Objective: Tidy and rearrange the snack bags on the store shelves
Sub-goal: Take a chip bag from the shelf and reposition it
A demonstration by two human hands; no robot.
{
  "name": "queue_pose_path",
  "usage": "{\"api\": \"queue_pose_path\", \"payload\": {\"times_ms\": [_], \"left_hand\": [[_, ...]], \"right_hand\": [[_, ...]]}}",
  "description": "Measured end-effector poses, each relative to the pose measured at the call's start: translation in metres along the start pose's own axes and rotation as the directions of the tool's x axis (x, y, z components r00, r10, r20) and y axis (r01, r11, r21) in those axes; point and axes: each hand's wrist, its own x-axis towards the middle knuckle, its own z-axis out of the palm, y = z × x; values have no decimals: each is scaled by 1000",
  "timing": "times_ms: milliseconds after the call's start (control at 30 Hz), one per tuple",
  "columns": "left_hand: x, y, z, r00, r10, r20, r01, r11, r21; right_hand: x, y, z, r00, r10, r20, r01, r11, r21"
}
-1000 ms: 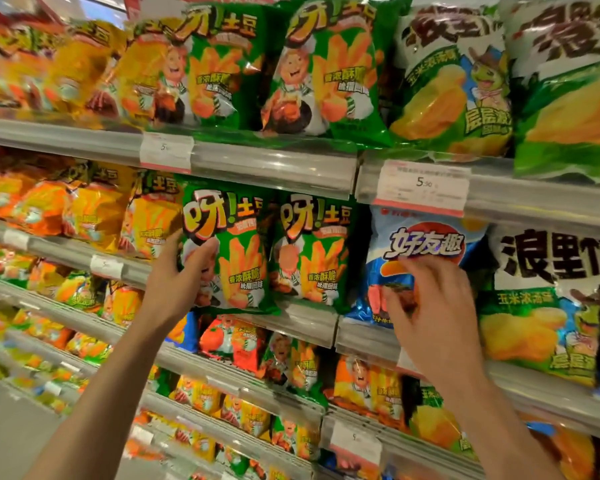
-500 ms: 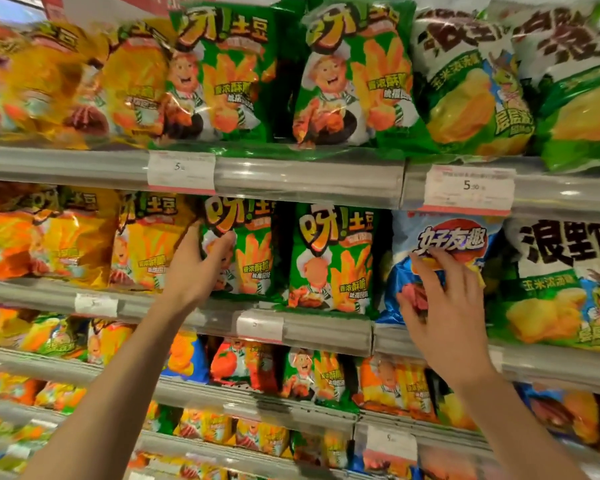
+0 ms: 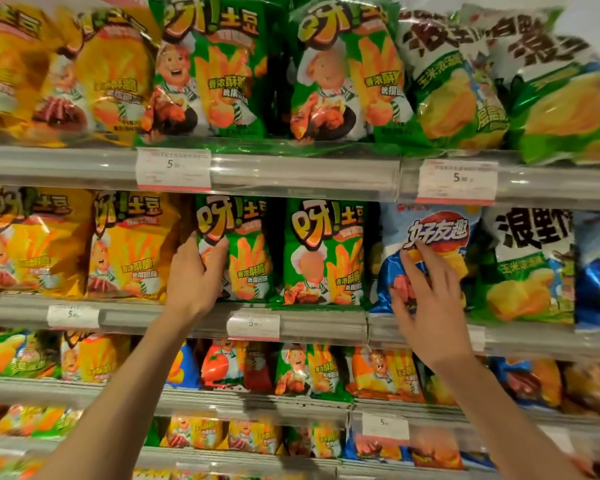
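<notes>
- The left hand (image 3: 194, 275) grips the left edge of a green snack bag (image 3: 243, 251), which stands on the second shelf (image 3: 319, 318).
- Right of this green bag, the right hand (image 3: 426, 299) lies with fingers spread and relaxed on a blue snack bag (image 3: 430, 237), same shelf.

Glossy foil snack bags (image 3: 234, 251) — smooth plastic shelf rails (image 3: 302, 174)

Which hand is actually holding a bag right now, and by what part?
The left hand grips the green chip bag by its left edge. The right hand only touches the blue bag front with spread fingers.
</notes>
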Motion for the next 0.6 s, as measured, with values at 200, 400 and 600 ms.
{"api": "queue_pose_path", "payload": {"times_ms": [200,400,600], "left_hand": [[-22,22,-3,982,-23,-188,20,1000,-18],[-51,63,10,943,40,-330,-93,985,-144],[-84,137,70,986,89,-139,-121,961,-247]], "right_hand": [[4,-1,-29,992,96,87,-115,962,246],[9,20,-58,954,287,85,-290,812,507],[20,66,-76,855,472,213,-510,695,506]]}}
